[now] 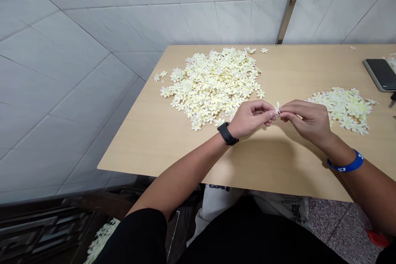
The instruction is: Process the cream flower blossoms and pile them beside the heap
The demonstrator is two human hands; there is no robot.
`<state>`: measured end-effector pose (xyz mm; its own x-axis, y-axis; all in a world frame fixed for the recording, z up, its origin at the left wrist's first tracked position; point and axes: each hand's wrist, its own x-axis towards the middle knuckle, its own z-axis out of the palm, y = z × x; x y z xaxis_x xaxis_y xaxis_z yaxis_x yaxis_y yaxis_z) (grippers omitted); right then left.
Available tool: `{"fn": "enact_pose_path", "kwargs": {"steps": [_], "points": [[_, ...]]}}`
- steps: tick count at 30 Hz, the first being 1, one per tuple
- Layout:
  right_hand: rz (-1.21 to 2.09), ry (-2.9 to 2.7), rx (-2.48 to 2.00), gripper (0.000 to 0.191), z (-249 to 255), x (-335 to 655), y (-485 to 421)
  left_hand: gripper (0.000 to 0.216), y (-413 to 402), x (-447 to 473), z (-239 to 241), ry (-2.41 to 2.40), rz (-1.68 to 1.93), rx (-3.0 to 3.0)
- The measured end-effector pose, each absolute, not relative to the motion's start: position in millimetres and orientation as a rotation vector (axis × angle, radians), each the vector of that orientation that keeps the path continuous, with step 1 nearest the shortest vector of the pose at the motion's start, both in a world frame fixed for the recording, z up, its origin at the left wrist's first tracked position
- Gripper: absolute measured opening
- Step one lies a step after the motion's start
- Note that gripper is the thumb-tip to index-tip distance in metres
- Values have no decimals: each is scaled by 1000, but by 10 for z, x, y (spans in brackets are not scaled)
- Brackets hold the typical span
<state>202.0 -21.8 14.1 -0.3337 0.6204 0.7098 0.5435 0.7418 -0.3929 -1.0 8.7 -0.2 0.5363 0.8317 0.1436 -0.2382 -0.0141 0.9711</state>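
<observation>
Between my two hands, a small white artificial flower (277, 108) is held just above the table. My left hand (252, 117) pinches it from the left with thumb and forefinger, the other fingers curled. From the right, the thumb and fingertips of my right hand (306, 119) close on its other side. Behind my left hand spreads a large heap of cream-white flowers (216, 80) with pale yellow centres. A smaller pile of similar flowers (348, 109) lies beyond my right hand, partly hidden by it.
The wooden table (173, 144) stands against a tiled wall (198, 20). A dark phone (382, 74) lies at the right edge. A metal post (291, 4) rises behind the table. More white flowers (100, 241) lie low at the lower left.
</observation>
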Motion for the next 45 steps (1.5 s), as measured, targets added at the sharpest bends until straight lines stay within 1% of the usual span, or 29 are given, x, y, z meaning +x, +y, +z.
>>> {"fn": "enact_pose_path", "kwargs": {"steps": [19, 28, 36, 40, 45], "points": [[250, -2024, -832, 16, 186, 2055, -205, 41, 98, -31, -14, 522, 895, 1342], [339, -2000, -825, 15, 190, 2066, -193, 45, 96, -41, -2, 531, 866, 1342], [414, -1983, -895, 16, 236, 2055, -213, 42, 101, -52, 12, 515, 838, 1353], [444, -1918, -986, 15, 246, 2004, -236, 35, 104, -36, 16, 535, 886, 1365], [566, -1721, -1079, 17, 198, 1943, -236, 16, 108, 0, 28, 696, 1027, 1357]]}}
